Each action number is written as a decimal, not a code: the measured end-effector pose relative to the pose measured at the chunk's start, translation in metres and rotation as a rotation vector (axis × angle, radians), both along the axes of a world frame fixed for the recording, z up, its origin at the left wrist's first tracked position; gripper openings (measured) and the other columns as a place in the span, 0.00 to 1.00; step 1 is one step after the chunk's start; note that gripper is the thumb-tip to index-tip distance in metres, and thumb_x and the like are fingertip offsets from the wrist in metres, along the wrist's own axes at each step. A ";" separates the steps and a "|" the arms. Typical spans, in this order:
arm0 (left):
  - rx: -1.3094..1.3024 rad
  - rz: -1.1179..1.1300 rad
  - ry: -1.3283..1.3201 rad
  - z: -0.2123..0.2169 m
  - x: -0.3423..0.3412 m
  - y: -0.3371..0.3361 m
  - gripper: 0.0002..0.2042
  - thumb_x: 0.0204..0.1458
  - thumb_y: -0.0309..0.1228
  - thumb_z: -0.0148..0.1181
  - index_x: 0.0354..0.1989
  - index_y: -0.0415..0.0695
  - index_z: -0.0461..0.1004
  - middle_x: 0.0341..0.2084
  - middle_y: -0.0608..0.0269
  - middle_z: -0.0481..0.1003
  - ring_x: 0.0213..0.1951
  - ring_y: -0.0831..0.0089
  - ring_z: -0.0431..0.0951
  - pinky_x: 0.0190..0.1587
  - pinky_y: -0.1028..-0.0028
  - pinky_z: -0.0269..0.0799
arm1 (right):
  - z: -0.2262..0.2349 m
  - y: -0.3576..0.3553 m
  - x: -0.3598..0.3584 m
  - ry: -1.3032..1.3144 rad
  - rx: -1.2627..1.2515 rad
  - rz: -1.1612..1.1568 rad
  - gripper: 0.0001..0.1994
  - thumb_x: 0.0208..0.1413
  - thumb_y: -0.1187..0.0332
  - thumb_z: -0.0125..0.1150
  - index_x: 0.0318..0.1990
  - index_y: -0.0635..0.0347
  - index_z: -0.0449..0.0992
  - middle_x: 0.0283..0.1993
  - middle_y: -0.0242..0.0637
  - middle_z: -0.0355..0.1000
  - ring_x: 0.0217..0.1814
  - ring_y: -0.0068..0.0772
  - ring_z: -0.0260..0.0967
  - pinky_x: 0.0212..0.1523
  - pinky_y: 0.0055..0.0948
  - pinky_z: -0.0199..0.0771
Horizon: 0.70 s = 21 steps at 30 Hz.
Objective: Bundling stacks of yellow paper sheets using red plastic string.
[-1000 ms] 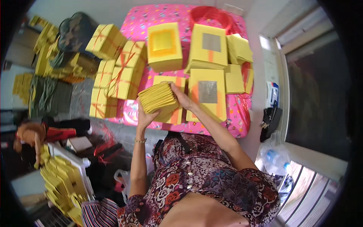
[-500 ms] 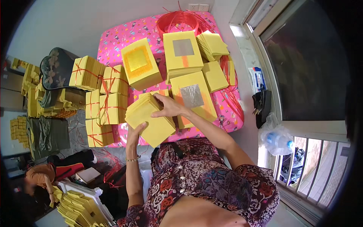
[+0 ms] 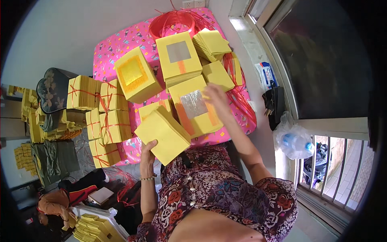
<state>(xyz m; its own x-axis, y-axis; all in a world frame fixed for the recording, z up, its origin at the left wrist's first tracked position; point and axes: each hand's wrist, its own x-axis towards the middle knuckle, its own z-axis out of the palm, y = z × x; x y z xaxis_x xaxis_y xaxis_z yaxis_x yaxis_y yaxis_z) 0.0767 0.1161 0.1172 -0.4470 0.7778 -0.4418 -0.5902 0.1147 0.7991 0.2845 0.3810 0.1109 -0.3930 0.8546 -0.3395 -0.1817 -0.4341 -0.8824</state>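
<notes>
Bright indoor daylight, glare on the silver square [image 3: 194, 103], black fisheye corners.

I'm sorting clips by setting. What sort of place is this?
Probably a small home workshop: a yellow stack in the left hand, tied bundles, and a red coil on a pink cloth.

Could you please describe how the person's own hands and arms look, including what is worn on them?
The left hand and right hand are without gloves; the right one is blurred. A beaded bracelet circles the left wrist; none shows on the right. The short sleeves carry a floral print in dark purple, red and white.
</notes>
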 end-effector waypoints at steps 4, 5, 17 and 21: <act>-0.025 0.042 -0.007 -0.010 0.000 0.001 0.35 0.44 0.34 0.67 0.61 0.33 0.61 0.51 0.51 0.72 0.51 0.58 0.75 0.54 0.63 0.73 | -0.086 0.039 0.054 -0.077 -0.176 -0.346 0.29 0.53 0.52 0.65 0.57 0.58 0.65 0.54 0.35 0.67 0.58 0.33 0.64 0.54 0.35 0.69; -0.039 0.050 -0.001 -0.012 -0.001 0.000 0.34 0.45 0.34 0.66 0.60 0.33 0.61 0.51 0.51 0.72 0.51 0.58 0.75 0.54 0.63 0.73 | -0.107 0.046 0.062 -0.162 -0.296 -0.376 0.32 0.50 0.49 0.67 0.57 0.57 0.65 0.54 0.35 0.67 0.59 0.33 0.63 0.55 0.37 0.67; -0.116 0.122 -0.046 -0.004 0.009 0.009 0.31 0.46 0.35 0.66 0.58 0.33 0.65 0.51 0.53 0.73 0.52 0.59 0.74 0.57 0.62 0.70 | -0.169 0.079 0.041 -0.166 -0.462 -0.396 0.49 0.36 0.54 0.79 0.64 0.59 0.54 0.61 0.36 0.64 0.61 0.35 0.62 0.53 0.41 0.61; -0.134 0.156 -0.085 -0.001 0.013 0.010 0.31 0.46 0.33 0.66 0.58 0.33 0.65 0.51 0.53 0.73 0.52 0.59 0.74 0.57 0.62 0.69 | -0.168 0.082 0.036 -0.207 -0.501 -0.471 0.33 0.41 0.58 0.76 0.56 0.53 0.69 0.55 0.31 0.71 0.57 0.28 0.66 0.58 0.31 0.62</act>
<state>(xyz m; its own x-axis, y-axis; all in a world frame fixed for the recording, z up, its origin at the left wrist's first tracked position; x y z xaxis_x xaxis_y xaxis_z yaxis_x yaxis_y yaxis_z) 0.0893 0.1257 0.1160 -0.5142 0.6335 -0.5782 -0.6740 0.1185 0.7292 0.3201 0.4626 -0.0571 0.0938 0.6399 -0.7627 -0.3001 -0.7123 -0.6345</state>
